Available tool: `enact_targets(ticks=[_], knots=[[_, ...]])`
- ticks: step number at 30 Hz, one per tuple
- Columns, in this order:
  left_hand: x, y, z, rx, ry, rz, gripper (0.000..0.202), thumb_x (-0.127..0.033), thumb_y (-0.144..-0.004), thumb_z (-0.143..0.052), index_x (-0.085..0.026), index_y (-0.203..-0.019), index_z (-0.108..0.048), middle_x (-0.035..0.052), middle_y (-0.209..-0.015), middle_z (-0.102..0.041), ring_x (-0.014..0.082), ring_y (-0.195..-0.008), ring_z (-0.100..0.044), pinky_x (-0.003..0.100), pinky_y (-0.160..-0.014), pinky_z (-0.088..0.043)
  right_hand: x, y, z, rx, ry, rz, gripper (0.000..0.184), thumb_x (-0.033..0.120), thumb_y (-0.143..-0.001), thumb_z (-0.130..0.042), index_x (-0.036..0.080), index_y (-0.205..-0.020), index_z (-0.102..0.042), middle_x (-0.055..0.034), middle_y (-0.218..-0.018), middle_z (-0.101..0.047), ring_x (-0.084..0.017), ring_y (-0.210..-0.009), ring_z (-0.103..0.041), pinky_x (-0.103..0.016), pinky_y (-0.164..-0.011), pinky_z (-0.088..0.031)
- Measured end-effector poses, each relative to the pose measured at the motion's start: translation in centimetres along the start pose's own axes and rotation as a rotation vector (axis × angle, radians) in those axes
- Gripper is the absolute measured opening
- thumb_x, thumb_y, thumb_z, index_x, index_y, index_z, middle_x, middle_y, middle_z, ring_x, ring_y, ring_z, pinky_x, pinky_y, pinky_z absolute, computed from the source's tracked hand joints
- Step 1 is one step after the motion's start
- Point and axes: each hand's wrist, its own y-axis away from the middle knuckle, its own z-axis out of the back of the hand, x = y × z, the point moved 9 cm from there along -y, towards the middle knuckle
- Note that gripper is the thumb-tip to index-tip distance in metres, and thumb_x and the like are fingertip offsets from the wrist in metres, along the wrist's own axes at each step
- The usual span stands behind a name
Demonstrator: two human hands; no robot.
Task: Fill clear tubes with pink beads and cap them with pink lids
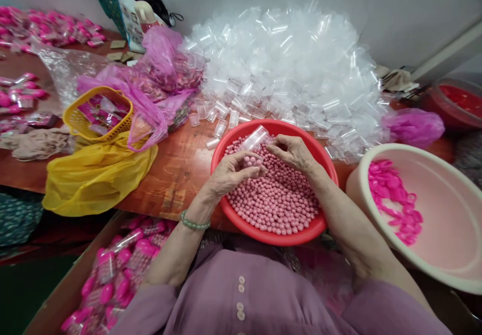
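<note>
A red basin (274,240) full of round pink beads (278,209) stands in front of me. Over its left part, my left hand (231,174) is closed, with several pink beads showing between thumb and fingers. A clear plastic tube (255,138) slants just beyond those fingers, its lower end near them; whether the hand also grips it, I cannot tell. To its right, my right hand (295,153) has thumb and fingers drawn together over the beads, near the tube. Whatever is in its fingertips is hidden.
Clear tubes (286,64) form a large heap behind the basin. At right, a pale tub (448,209) contains bright pink plastic pieces (395,199). A yellow basket (68,116) and yellow bag (94,179) lie left. Below, a box (56,290) contains filled pink-capped containers (120,274).
</note>
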Motion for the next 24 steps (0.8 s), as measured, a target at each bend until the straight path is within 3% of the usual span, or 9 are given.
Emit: enact_targets(ticks=[4, 7, 14, 18, 21, 24], knots=[[0.3, 0.3, -0.6, 0.048, -0.053, 0.024, 0.03, -0.029, -0.07, -0.08, -0.013, -0.094, -0.072, 0.0063, -0.087, -0.074, 0.0162, -0.082, -0.069, 0.03, -0.08, -0.054, -0.5, -0.3, 0.2, -0.033, 0.094, 0.042, 0.044, 0.057, -0.081, -0.061, 0.02, -0.061, -0.048, 0.0043, -0.057, -0.04, -0.01, -0.055, -0.035, -0.026, -0.053, -0.03], [0.6, 0.0, 0.4, -0.041, -0.1, 0.037, 0.03, -0.029, -0.067, -0.082, -0.012, -0.091, -0.076, 0.0053, -0.084, -0.074, 0.0137, -0.078, -0.067, 0.031, -0.083, -0.054, -0.6, -0.3, 0.3, -0.037, 0.178, 0.081, 0.046, 0.059, -0.081, -0.06, 0.021, -0.059, -0.046, 0.0037, -0.056, -0.041, -0.011, -0.055, -0.036, -0.027, -0.054, -0.03], [1.3, 0.1, 0.5, -0.024, 0.079, 0.098, 0.037, -0.034, -0.063, -0.085, -0.011, -0.091, -0.076, 0.0062, -0.084, -0.075, 0.0186, -0.084, -0.071, 0.035, -0.083, -0.057, -1.3, -0.4, -0.1, 0.003, 0.264, 0.107, 0.045, 0.059, -0.081, -0.059, 0.022, -0.059, -0.046, 0.0027, -0.055, -0.044, -0.012, -0.055, -0.037, -0.028, -0.056, -0.031], [1.2, -0.1, 0.7, -0.039, 0.093, 0.074, 0.039, -0.037, -0.063, -0.085, -0.011, -0.09, -0.074, 0.0055, -0.081, -0.075, 0.0178, -0.08, -0.072, 0.031, -0.077, -0.058, -0.9, -0.5, 0.3, -0.038, 0.302, 0.089, 0.045, 0.057, -0.081, -0.062, 0.022, -0.057, -0.046, 0.0024, -0.054, -0.044, -0.012, -0.054, -0.038, -0.028, -0.056, -0.033], [1.0, -0.6, 1.2, -0.069, 0.164, 0.057, 0.039, -0.038, -0.068, -0.082, -0.011, -0.093, -0.071, 0.007, -0.082, -0.075, 0.0173, -0.078, -0.072, 0.03, -0.075, -0.058, 0.3, 0.5, 3.7, -0.205, 0.357, 0.044, 0.038, 0.05, -0.084, -0.06, 0.022, -0.06, -0.05, 0.0004, -0.059, -0.05, -0.013, -0.056, -0.043, -0.029, -0.059, -0.035], [1.1, -0.8, 1.2, -0.058, 0.191, 0.083, 0.04, -0.028, -0.065, -0.085, -0.01, -0.097, -0.068, 0.008, -0.087, -0.076, 0.0165, -0.081, -0.072, 0.031, -0.081, -0.057, 1.1, 3.7, 10.2, -0.476, 0.428, -0.016, 0.03, 0.042, -0.089, -0.054, 0.023, -0.066, -0.051, -0.0016, -0.062, -0.051, -0.015, -0.059, -0.044, -0.032, -0.06, -0.035]])
